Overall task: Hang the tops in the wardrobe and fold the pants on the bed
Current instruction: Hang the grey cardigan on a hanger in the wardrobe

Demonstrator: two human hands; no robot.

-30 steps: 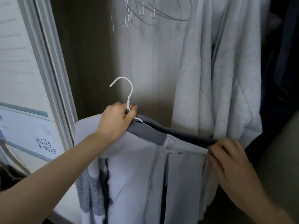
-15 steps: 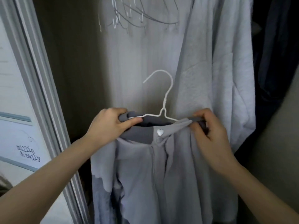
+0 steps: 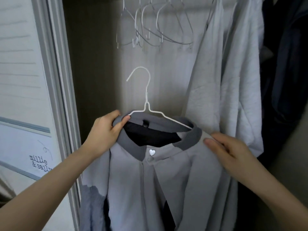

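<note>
The grey top [image 3: 150,189] hangs in front of the wardrobe opening, right below the empty hangers [image 3: 153,27], already draped on one white hanger [image 3: 146,104]. Left hand [image 3: 105,135] pinches the collar, fingers curled round it; right hand [image 3: 230,155] lies flat on the shoulder, fingers straight, gripping nothing. Best square both shoulders, then lift the hook to the rail. Count: one top, two hands, roughly four bare hangers above.
</note>
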